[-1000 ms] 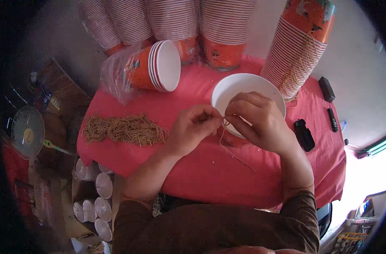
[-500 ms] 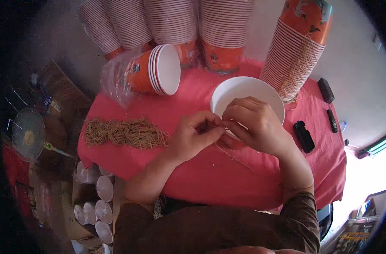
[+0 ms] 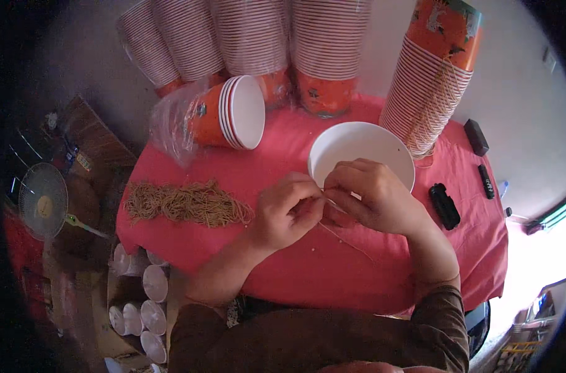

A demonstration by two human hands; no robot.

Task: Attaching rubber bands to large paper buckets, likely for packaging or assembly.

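A large paper bucket (image 3: pixel 351 143), its white inside facing up, stands just in front of me. At its near rim my left hand (image 3: pixel 289 211) and my right hand (image 3: pixel 373 193) meet, fingertips almost touching. Both are closed in a pinch on a thin tan string (image 3: pixel 351 244), whose loose end trails over the cloth toward the right. The exact hold between the fingertips is partly hidden by my fingers. Left of my left hand lies a bundle of tan strings (image 3: pixel 187 203).
A red cloth (image 3: pixel 283 273) covers the table. Tall bucket stacks (image 3: pixel 326 56) line the back; another stack (image 3: pixel 426 93) has strings hanging on it. A wrapped short stack (image 3: pixel 214 118) lies sideways. Black objects (image 3: pixel 444 206) sit at right. A fan (image 3: pixel 44 202) and plastic cups (image 3: pixel 154 283) are at left.
My left fingers have curled in tighter and the hand has turned slightly. The hands stay together at the bucket's near rim. The whole view has shifted a little.
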